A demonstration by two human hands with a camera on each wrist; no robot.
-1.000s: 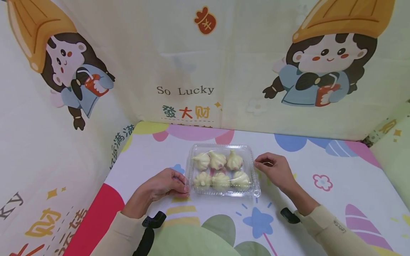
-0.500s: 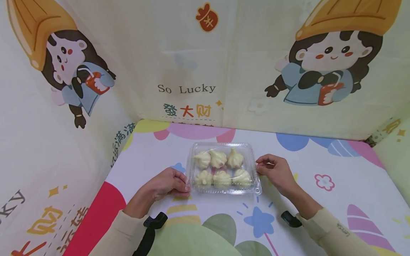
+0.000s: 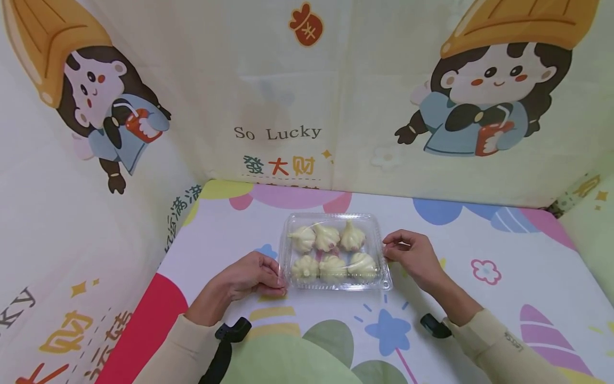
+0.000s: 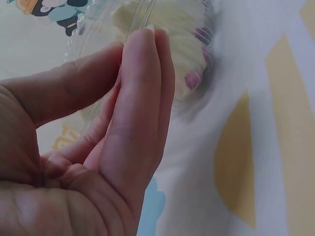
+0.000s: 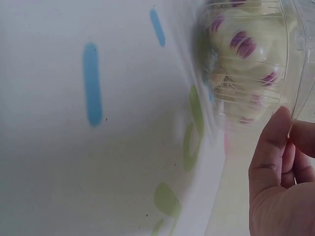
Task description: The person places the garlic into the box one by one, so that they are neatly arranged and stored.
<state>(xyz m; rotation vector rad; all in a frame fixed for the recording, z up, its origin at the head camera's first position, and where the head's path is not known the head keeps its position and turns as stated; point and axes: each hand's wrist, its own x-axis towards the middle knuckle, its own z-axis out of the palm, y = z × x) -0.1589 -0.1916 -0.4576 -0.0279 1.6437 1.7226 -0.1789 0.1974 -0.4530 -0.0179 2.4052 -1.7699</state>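
A clear plastic clamshell box [image 3: 336, 214], its lid down, holds two rows of pale garlic bulbs [image 3: 352, 237]; purple patches show on the garlic [image 5: 243, 44] in the right wrist view. My left hand [image 3: 251, 274] pinches the box's left rim near the front corner, thumb above and fingers below, as the left wrist view shows. On the opposite side my right hand [image 3: 410, 253] pinches the right rim between thumb and forefinger. In the right wrist view the box wall [image 5: 290, 64] rises from those fingertips.
The box is over a table with a colourful printed cloth [image 3: 336, 341]. Behind and to the left stand cream cloth walls [image 3: 355, 106] with cartoon figures and lettering. Black straps with small cameras [image 3: 435, 325] sit at both wrists.
The head view has shifted slightly. Both hands keep their pinch on the box rims, and the box stays in nearly the same place.
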